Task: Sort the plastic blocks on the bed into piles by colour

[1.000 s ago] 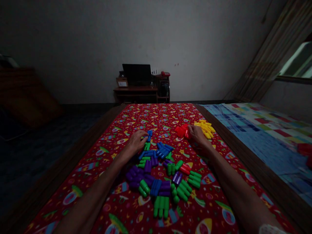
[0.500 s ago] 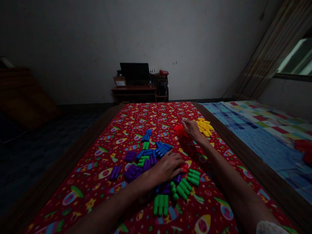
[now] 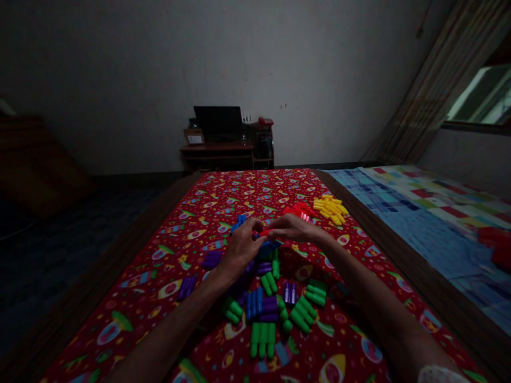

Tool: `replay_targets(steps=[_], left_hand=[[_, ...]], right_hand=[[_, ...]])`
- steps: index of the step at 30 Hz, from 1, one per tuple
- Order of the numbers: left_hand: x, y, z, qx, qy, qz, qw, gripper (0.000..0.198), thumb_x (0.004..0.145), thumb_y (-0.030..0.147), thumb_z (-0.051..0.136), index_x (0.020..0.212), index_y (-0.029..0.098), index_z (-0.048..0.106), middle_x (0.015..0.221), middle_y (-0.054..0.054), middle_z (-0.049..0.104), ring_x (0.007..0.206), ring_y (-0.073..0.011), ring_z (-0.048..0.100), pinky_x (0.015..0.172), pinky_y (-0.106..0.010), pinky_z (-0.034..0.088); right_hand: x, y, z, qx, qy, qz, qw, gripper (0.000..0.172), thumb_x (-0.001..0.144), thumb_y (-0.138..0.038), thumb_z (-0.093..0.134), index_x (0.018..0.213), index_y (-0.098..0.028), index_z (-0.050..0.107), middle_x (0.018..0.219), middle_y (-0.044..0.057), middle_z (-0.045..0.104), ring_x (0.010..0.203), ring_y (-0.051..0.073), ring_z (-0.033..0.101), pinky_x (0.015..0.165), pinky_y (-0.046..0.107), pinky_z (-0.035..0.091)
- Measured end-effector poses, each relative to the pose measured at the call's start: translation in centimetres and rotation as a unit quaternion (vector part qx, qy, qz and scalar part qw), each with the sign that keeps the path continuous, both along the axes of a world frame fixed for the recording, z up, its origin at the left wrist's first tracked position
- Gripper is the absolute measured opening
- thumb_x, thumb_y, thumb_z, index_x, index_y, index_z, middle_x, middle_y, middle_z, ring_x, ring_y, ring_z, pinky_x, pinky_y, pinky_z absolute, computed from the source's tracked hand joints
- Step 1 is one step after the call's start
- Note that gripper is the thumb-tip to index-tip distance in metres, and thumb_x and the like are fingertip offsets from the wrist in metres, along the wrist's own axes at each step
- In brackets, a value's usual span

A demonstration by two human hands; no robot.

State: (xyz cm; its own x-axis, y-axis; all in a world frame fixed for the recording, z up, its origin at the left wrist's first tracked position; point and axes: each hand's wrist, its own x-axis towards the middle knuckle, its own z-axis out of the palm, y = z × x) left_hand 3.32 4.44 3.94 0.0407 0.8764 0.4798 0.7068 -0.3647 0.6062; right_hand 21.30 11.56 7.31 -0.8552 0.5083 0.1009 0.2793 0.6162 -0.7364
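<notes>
My left hand (image 3: 238,249) and my right hand (image 3: 293,229) meet fingertip to fingertip above the red patterned cloth (image 3: 167,276). Both pinch a small red block (image 3: 264,232) between them. Just below lies a mixed heap of green, blue and purple blocks (image 3: 275,306), partly hidden by my left hand. Beyond my right hand lie a pile of red blocks (image 3: 300,210) and a pile of yellow blocks (image 3: 330,208). A blue block (image 3: 239,220) lies left of the hands. Purple blocks (image 3: 187,286) sit apart on the left.
The cloth covers a long table with a wooden edge (image 3: 375,223). A patchwork blanket (image 3: 431,213) lies to the right. A low desk with a dark screen (image 3: 220,125) stands against the far wall. A curtain (image 3: 435,90) hangs at the right.
My left hand left the heap near the green blocks and rose toward the middle. My right hand drew back from the red pile to meet it over the red block.
</notes>
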Motion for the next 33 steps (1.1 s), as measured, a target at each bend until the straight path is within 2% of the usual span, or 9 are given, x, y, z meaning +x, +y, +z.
replay_targets(steps=[3, 6, 9, 14, 17, 21, 23, 28, 33], left_hand=[[-0.6, 0.3, 0.1, 0.036, 0.032, -0.01, 0.999, 0.023, 0.077, 0.021, 0.066, 0.098, 0.021, 0.058, 0.104, -0.005, 0.065, 0.097, -0.0218, 0.063, 0.085, -0.036, 0.053], [-1.9, 0.9, 0.7, 0.061, 0.052, 0.009, 0.997, 0.02, 0.081, 0.02, 0.059, 0.101, 0.021, 0.06, 0.109, -0.006, 0.063, 0.103, -0.0225, 0.062, 0.091, -0.038, 0.052], [-3.8, 1.7, 1.1, 0.066, 0.062, 0.033, 0.995, 0.016, 0.083, 0.021, 0.052, 0.096, 0.021, 0.063, 0.106, -0.007, 0.064, 0.1, -0.0221, 0.062, 0.09, -0.037, 0.052], [-6.7, 3.0, 0.3, 0.048, 0.082, 0.075, 0.993, 0.017, 0.081, 0.025, 0.05, 0.086, 0.021, 0.065, 0.1, -0.006, 0.068, 0.098, -0.0221, 0.062, 0.093, -0.037, 0.05], [-8.1, 3.5, -0.6, 0.04, 0.088, 0.084, 0.992, 0.02, 0.079, 0.026, 0.048, 0.084, 0.021, 0.066, 0.098, -0.007, 0.069, 0.099, -0.0229, 0.062, 0.094, -0.038, 0.049], [-10.0, 4.1, -2.0, 0.024, 0.085, 0.108, 0.99, 0.026, 0.08, 0.03, 0.045, 0.087, 0.019, 0.067, 0.101, -0.009, 0.068, 0.099, -0.0241, 0.063, 0.092, -0.039, 0.05], [-10.9, 4.5, -2.7, 0.013, 0.076, 0.12, 0.99, 0.032, 0.082, 0.035, 0.043, 0.093, 0.018, 0.067, 0.104, -0.01, 0.068, 0.101, -0.0248, 0.062, 0.094, -0.041, 0.049], [-11.7, 4.9, -4.8, -0.056, 0.042, 0.071, 0.995, 0.055, 0.088, 0.052, 0.031, 0.119, 0.017, 0.06, 0.123, -0.012, 0.064, 0.122, -0.0255, 0.054, 0.106, -0.045, 0.041], [-11.7, 5.2, -5.8, -0.1, 0.022, 0.032, 0.994, 0.071, 0.088, 0.066, 0.022, 0.125, 0.017, 0.058, 0.127, -0.013, 0.063, 0.131, -0.026, 0.047, 0.111, -0.045, 0.035]], right_hand=[[1.2, 1.5, -0.6, 0.117, 0.019, -0.135, 0.984, 0.045, 0.089, -0.053, 0.05, 0.084, -0.013, 0.072, 0.068, 0.002, 0.065, 0.062, 0.013, 0.056, 0.058, 0.023, 0.038], [2.9, 3.4, -1.9, 0.233, 0.067, -0.337, 0.91, 0.033, 0.092, -0.04, 0.049, 0.092, -0.017, 0.073, 0.087, 0.008, 0.072, 0.079, 0.02, 0.063, 0.071, 0.027, 0.043], [4.6, 4.9, -4.0, 0.279, 0.043, -0.432, 0.856, 0.028, 0.091, -0.029, 0.048, 0.102, -0.018, 0.071, 0.099, 0.013, 0.072, 0.089, 0.023, 0.064, 0.079, 0.031, 0.044], [5.4, 5.6, -6.4, 0.268, -0.021, -0.426, 0.864, 0.026, 0.09, -0.028, 0.047, 0.097, -0.017, 0.07, 0.097, 0.014, 0.071, 0.089, 0.023, 0.063, 0.08, 0.032, 0.044], [5.4, 5.7, -6.5, 0.283, 0.022, -0.411, 0.866, 0.032, 0.093, -0.033, 0.04, 0.09, -0.017, 0.067, 0.091, 0.013, 0.069, 0.085, 0.021, 0.06, 0.079, 0.031, 0.043], [5.6, 6.1, -6.1, 0.257, 0.071, -0.46, 0.847, 0.049, 0.097, -0.044, 0.023, 0.071, -0.02, 0.057, 0.067, 0.006, 0.058, 0.062, 0.017, 0.049, 0.064, 0.029, 0.038], [5.6, 6.2, -6.4, 0.235, 0.082, -0.472, 0.846, 0.054, 0.097, -0.049, 0.016, 0.067, -0.021, 0.051, 0.063, 0.004, 0.052, 0.059, 0.016, 0.044, 0.06, 0.029, 0.035], [4.4, 6.3, -8.1, 0.216, 0.066, -0.412, 0.883, 0.053, 0.097, -0.048, 0.012, 0.075, -0.021, 0.051, 0.074, 0.006, 0.057, 0.069, 0.019, 0.048, 0.067, 0.029, 0.04], [3.9, 6.0, -8.0, 0.245, 0.07, -0.423, 0.869, 0.046, 0.097, -0.042, 0.017, 0.091, -0.018, 0.057, 0.09, 0.012, 0.062, 0.085, 0.022, 0.053, 0.083, 0.034, 0.041]])
